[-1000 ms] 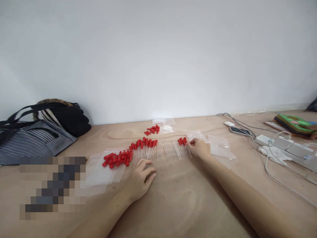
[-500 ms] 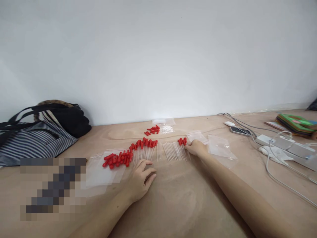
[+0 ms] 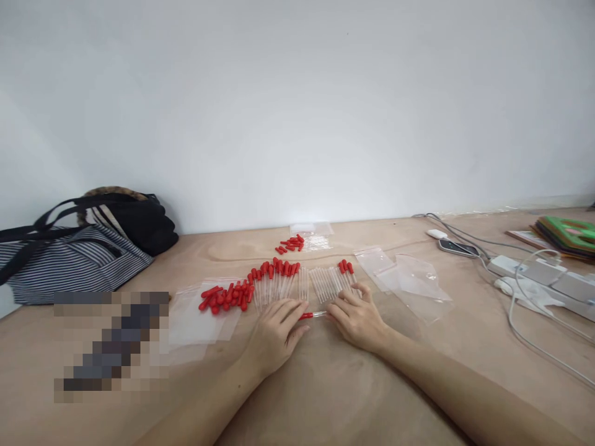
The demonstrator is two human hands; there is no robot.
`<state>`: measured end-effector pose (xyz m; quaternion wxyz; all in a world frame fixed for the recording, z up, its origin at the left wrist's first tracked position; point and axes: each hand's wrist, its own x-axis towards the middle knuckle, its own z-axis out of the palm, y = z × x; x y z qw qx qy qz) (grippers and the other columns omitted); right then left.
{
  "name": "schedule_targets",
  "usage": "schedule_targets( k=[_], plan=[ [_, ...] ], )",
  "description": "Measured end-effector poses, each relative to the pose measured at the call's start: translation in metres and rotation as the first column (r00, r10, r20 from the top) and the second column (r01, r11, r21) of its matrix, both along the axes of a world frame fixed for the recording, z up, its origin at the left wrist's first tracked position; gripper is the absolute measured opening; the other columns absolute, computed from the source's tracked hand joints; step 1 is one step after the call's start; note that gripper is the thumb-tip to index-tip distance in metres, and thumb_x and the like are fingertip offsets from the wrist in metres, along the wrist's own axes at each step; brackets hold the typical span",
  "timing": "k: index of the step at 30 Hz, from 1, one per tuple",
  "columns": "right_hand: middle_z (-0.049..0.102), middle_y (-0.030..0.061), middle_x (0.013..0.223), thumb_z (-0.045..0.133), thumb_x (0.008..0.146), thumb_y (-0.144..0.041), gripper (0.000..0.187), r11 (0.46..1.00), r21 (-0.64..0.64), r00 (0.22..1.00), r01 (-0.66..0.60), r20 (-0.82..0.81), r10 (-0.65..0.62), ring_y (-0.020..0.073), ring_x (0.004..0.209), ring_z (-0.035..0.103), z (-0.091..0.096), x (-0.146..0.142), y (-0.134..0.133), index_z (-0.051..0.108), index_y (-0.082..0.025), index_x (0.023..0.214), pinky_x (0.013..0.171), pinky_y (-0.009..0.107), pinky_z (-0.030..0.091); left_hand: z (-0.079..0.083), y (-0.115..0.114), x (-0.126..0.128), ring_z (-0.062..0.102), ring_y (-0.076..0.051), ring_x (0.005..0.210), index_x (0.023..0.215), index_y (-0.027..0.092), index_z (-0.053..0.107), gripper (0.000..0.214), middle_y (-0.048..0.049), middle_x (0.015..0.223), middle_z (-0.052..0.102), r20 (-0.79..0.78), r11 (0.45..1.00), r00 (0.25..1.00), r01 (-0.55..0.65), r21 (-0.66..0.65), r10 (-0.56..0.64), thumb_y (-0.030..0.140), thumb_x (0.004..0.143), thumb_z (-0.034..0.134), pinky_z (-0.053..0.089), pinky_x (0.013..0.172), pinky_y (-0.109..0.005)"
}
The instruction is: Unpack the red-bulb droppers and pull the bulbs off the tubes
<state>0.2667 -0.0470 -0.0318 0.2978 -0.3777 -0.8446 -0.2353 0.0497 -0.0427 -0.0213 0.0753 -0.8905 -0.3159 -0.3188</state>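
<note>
Low in the middle of the wooden table (image 3: 325,384), my two hands meet over one dropper (image 3: 312,314) lying crosswise. My left hand (image 3: 276,331) pinches its red bulb end. My right hand (image 3: 357,317) has curled fingers closed on its clear glass tube. Just beyond my fingers lies a row of droppers with red bulbs (image 3: 279,277). To its right are bare glass tubes (image 3: 328,284), two or three of them red-capped. A heap of loose red bulbs (image 3: 225,297) rests on a clear plastic bag (image 3: 195,322) to the left.
A second small heap of red bulbs (image 3: 290,243) lies near the wall. Empty zip bags (image 3: 409,279) lie to the right. Further right are a phone (image 3: 458,248), a power strip with cables (image 3: 534,272) and coloured books (image 3: 564,230). A striped bag (image 3: 69,260) sits far left.
My right hand drew back from the red-capped tubes near the zip bags to the centre, bringing a tube. My left hand shifted slightly right to meet it at the red bulb.
</note>
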Motion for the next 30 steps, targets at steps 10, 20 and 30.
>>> schedule_targets(
  k=[10,20,30],
  plan=[
    [0.060,-0.0028,0.060,0.050,0.083,-0.025,0.013,0.997,0.044,0.995,-0.065,-0.070,0.068,0.0116,0.074,0.049,-0.003,-0.017,0.003,0.062,-0.022,0.085,0.093,0.039,0.016,0.002,0.000,0.011,0.056,-0.015,0.069,0.088,0.020,0.062,0.017,-0.0009,0.074,0.066,0.031,0.998,0.999,0.007,0.068,-0.009,0.017,0.086,0.045,0.040,0.071,-0.034],
    [0.058,-0.0039,0.055,0.049,0.082,-0.022,0.018,0.997,0.017,0.995,-0.080,-0.054,0.081,0.0134,0.081,0.052,-0.003,-0.018,-0.001,0.060,-0.022,0.069,0.097,0.044,0.010,0.005,-0.006,0.011,0.056,-0.017,0.073,0.076,0.020,0.061,0.022,-0.0001,0.068,0.064,-0.019,0.996,0.997,-0.078,0.053,0.079,0.015,0.085,0.042,0.033,0.083,-0.039],
    [0.060,-0.0033,0.059,0.045,0.084,-0.022,0.020,0.998,-0.053,0.994,-0.032,-0.108,0.026,0.0121,0.079,0.051,-0.003,-0.012,0.000,0.059,-0.021,0.069,0.098,0.044,0.007,0.008,-0.001,-0.001,0.055,-0.019,0.076,0.079,0.022,0.062,0.024,-0.0018,0.076,0.065,0.068,0.982,0.982,-0.179,0.060,0.175,0.014,0.085,0.040,0.038,0.073,-0.035]
  ],
)
